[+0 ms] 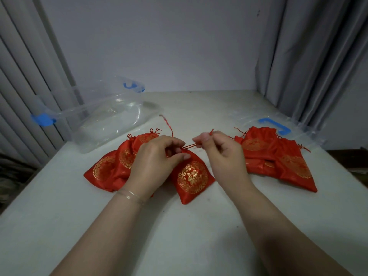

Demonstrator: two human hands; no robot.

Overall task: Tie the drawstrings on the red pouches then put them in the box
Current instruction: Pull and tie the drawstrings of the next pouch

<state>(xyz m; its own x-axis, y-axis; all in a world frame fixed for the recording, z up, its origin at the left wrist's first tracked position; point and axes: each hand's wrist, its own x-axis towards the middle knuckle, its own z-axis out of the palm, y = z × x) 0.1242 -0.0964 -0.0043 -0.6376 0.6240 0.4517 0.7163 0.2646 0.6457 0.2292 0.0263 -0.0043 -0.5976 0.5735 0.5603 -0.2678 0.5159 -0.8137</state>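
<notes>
The middle red pouch (192,176) lies on the white worktop (179,226). The left hand (155,158) pinches its gathered neck, and the right hand (221,154) pinches the drawstring (190,146), stretched between both hands. The clear box (103,118) stands far left.

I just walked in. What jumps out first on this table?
Two bare hands at the centre: the left hand holds the neck of a red pouch while the right hand pinches its drawstring. More red pouches lie in heaps on either side, and a clear plastic box stands empty at far left.
</notes>
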